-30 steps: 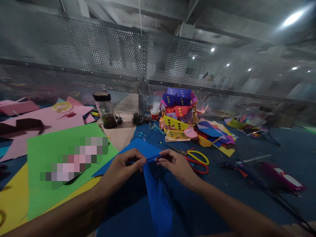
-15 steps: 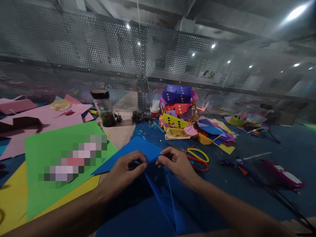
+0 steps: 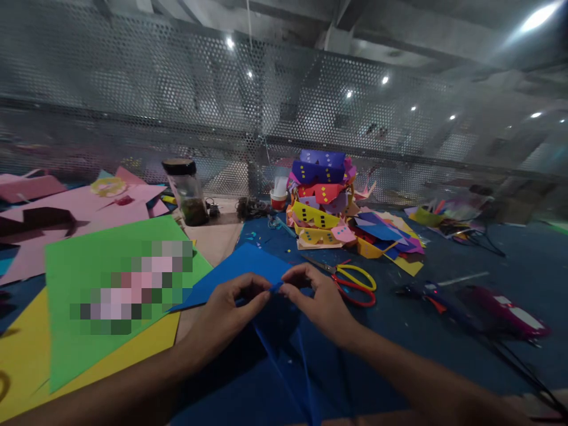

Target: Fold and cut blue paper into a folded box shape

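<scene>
Both hands meet over the blue table, pinching the top corner of a folded piece of blue paper point(image 3: 284, 349). The left hand point(image 3: 231, 310) has thumb and forefinger closed on the tip from one side, and the right hand point(image 3: 317, 302) has its fingertips closed on it from the other, so the paper hangs down from the fingers toward the person.

The paper looks light, thin and limp; it should crease readily and tear if pulled, so it is best held near its folded edges, close to the corner, with a gentle pinch.

Compared with half a second ago, the fingertips have drawn closer together and the hanging part has turned more edge-on. Just beyond the right fingers lie scissors point(image 3: 352, 281); beyond the left fingers lies a flat blue sheet point(image 3: 239, 269) and, farther left, a green sheet point(image 3: 102, 254).
</scene>
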Available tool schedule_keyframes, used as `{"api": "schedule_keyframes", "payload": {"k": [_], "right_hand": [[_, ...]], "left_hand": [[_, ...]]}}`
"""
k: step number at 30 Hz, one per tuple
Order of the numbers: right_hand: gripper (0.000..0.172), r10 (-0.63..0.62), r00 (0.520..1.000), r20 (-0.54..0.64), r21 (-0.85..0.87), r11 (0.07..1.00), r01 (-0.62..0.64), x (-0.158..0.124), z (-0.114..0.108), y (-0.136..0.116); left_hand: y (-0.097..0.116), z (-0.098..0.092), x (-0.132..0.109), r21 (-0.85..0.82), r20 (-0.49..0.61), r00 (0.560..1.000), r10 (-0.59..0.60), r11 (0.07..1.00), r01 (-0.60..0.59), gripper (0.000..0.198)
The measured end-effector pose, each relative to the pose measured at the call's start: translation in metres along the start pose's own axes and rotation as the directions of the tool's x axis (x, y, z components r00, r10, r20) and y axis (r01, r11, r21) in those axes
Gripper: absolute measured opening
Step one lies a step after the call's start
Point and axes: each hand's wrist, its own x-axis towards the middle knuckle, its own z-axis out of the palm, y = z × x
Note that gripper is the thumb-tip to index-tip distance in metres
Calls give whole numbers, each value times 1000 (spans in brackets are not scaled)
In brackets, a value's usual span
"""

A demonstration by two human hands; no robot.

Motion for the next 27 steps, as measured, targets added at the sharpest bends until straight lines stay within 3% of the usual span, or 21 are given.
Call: {"api": "schedule_keyframes", "payload": {"k": [6,21,23,25,27], "right_hand": [[15,-225,974,21,-146,963,225,-2,-1,3],[4,-350,931,106,-296,883,366,-3,0,-2],[4,-271,957,103,-221,932,288,-1,-1,-4],[14,-102,990,103,-72,991,109,1,-3,-5],[20,63,988,143,59,996,-72,3,-5,-5]], "left_hand": [[-3,1,2,3,-5,1000,25,1000,-25,23],[-2,4,1,42,2,998,66,997,-66,18],[-1,3,-1,47,-5,995,100,994,-99,16],[1,2,-2,54,-2,991,131,990,-131,14],[2,2,-3,71,6,986,166,984,-166,13]]}}
